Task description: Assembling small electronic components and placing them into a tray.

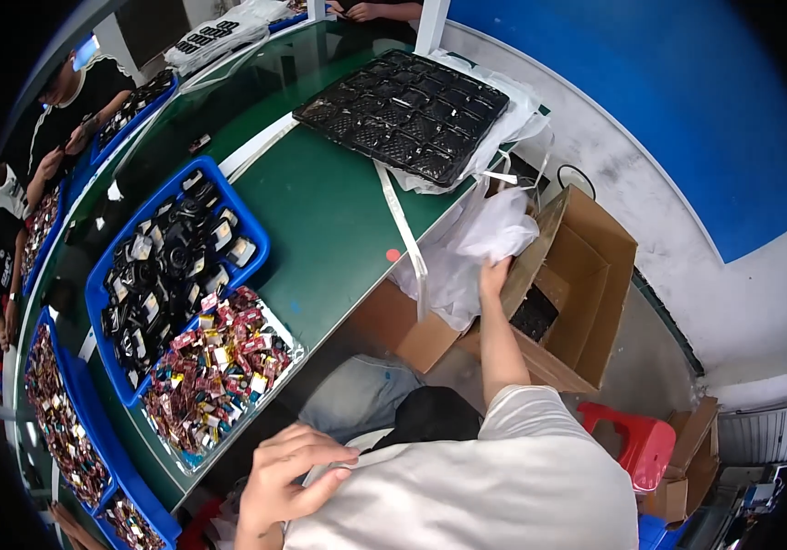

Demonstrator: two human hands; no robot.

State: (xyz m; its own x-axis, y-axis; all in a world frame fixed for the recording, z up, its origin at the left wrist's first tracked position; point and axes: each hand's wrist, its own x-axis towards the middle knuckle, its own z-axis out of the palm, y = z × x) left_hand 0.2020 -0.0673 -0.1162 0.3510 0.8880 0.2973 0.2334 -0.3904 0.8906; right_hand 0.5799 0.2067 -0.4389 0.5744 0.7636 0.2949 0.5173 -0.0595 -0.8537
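gripping the white plastic bag (480, 240) at its lower edge, the right hand (494, 275) has its fingers closed on the film above the open cardboard box (586, 284); a steady, gathered hold would likely keep the thin film from tearing. the bag hangs from the green table (329, 220) edge, its long axis running from the table down toward the box. the left hand (288, 477) rests near the body on pale cloth, fingers curled, whether clamped i cannot tell.

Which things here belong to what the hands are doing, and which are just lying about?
In hand:
right hand on the white plastic bag
open cardboard box beside it
left hand on the person's own shirt

Lying about:
black moulded tray
blue bin of dark parts
clear tray of red packets
red stool
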